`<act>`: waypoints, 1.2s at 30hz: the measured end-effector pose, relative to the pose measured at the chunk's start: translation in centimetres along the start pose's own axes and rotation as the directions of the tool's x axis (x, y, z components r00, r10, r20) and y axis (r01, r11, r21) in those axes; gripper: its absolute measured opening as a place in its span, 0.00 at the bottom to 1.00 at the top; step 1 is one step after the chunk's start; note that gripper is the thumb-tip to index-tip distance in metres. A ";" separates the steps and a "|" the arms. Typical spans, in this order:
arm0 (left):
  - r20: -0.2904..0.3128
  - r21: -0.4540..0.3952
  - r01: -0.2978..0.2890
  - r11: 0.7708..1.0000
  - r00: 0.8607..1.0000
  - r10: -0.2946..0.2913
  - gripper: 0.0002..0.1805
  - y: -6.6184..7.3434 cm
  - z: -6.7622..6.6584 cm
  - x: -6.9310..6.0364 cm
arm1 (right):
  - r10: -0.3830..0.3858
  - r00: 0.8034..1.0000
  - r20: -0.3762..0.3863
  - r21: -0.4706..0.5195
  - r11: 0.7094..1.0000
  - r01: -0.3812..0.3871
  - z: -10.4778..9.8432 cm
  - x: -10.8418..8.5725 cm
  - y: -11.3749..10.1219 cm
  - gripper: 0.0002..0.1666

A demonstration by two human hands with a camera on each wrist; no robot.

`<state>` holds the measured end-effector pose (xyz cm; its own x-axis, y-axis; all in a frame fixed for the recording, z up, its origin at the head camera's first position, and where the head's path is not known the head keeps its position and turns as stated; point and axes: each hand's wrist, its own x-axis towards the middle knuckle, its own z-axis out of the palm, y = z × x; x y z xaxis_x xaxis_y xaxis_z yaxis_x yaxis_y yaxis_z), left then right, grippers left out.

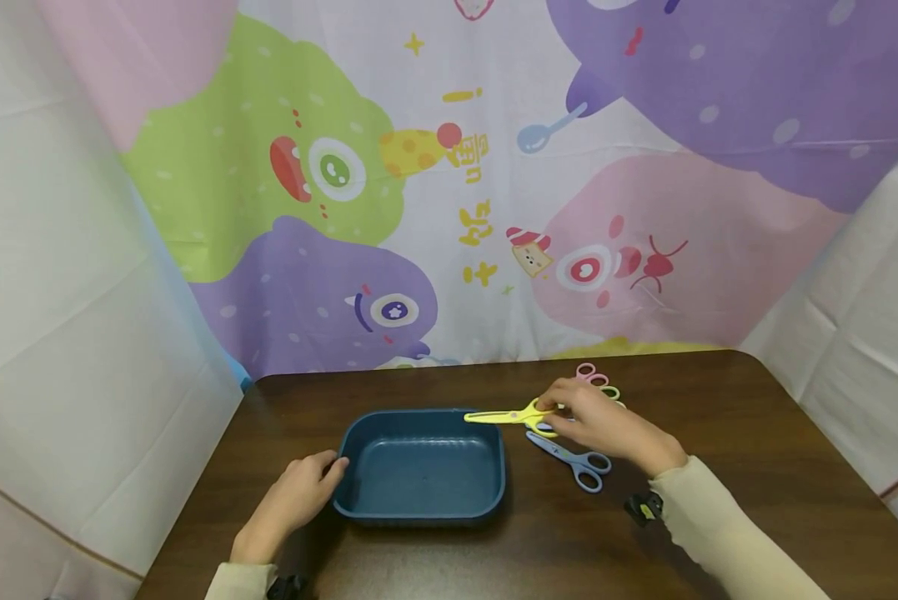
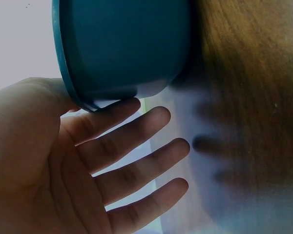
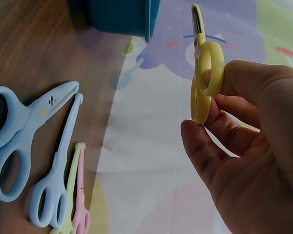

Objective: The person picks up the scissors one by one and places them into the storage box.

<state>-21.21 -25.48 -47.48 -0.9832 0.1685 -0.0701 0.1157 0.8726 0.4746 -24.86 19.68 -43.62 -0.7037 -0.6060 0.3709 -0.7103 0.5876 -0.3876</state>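
Observation:
A pair of yellow scissors [image 1: 504, 416] is held level by my right hand [image 1: 594, 421], which pinches one handle loop. The blade tips reach over the right rim of a dark blue plastic basin [image 1: 422, 508], and the right wrist view shows the yellow handles [image 3: 212, 68] between thumb and fingers. My left hand [image 1: 298, 492] holds the basin's left rim between thumb and index finger. In the left wrist view its other fingers [image 2: 141, 170] are stretched out below the basin wall [image 2: 127, 48]. The basin's inside looks bare.
Right of the basin lie light blue scissors [image 1: 569, 458]. Beyond them are a second light blue pair [image 3: 58, 180], a green pair [image 3: 71, 195] and a pink pair [image 1: 589, 375], partly behind my right hand. A printed cloth [image 1: 486, 317] hangs behind the brown table [image 1: 569, 550].

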 end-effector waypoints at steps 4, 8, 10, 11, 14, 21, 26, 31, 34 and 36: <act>-0.001 -0.004 0.000 1.000 1.000 0.000 0.18 0.0 0.0 0.0 | 0.003 1.000 0.006 -0.006 1.000 -0.003 0.1 0.4 -0.2 0.07; 0.001 0.000 -0.002 1.000 1.000 0.002 0.18 0.0 -0.1 -0.1 | 0.026 0.999 0.021 0.006 1.000 -0.027 0.2 0.7 -0.4 0.07; 0.002 0.004 -0.004 1.000 1.000 0.004 0.19 0.0 -0.1 -0.1 | 0.039 0.999 0.028 0.016 0.999 -0.039 0.2 0.8 -0.6 0.07; 0.004 0.005 -0.005 1.000 1.000 0.005 0.19 0.0 -0.1 -0.1 | 0.046 0.998 0.033 0.021 0.999 -0.047 0.2 0.9 -0.7 0.08; 0.002 0.007 -0.006 1.000 1.000 0.006 0.20 -0.1 0.0 -0.1 | 0.066 0.997 0.047 0.030 0.997 -0.068 0.3 1.1 -1.0 0.08; 0.007 0.001 -0.007 1.000 1.000 0.007 0.19 -0.1 0.0 -0.1 | 0.103 0.991 0.081 0.040 0.993 -0.107 0.4 1.5 -1.5 0.09; 0.012 0.001 0.003 1.000 1.000 -0.003 0.16 0.0 -0.1 0.0 | 0.062 0.995 0.076 0.039 0.997 -0.065 0.7 1.9 -1.5 0.07; 0.004 0.006 0.006 1.000 1.000 -0.006 0.15 0.2 -0.1 -0.2 | 0.068 0.993 0.100 0.058 0.996 -0.074 0.9 2.2 -1.8 0.07; -0.004 0.008 0.001 1.000 1.000 -0.001 0.14 0.2 -0.1 -0.2 | 0.079 0.991 0.112 0.065 0.994 -0.087 1.0 2.3 -1.9 0.07; -0.007 0.009 -0.001 1.000 1.000 0.001 0.14 0.2 -0.1 -0.3 | 0.083 0.990 0.116 0.065 0.994 -0.091 1.1 2.5 -2.0 0.08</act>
<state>-20.93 -25.37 -47.30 -0.9840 0.1666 -0.0632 0.1185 0.8766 0.4663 -25.14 16.45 -42.82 -0.7534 -0.6132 0.2374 -0.6409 0.6042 -0.4734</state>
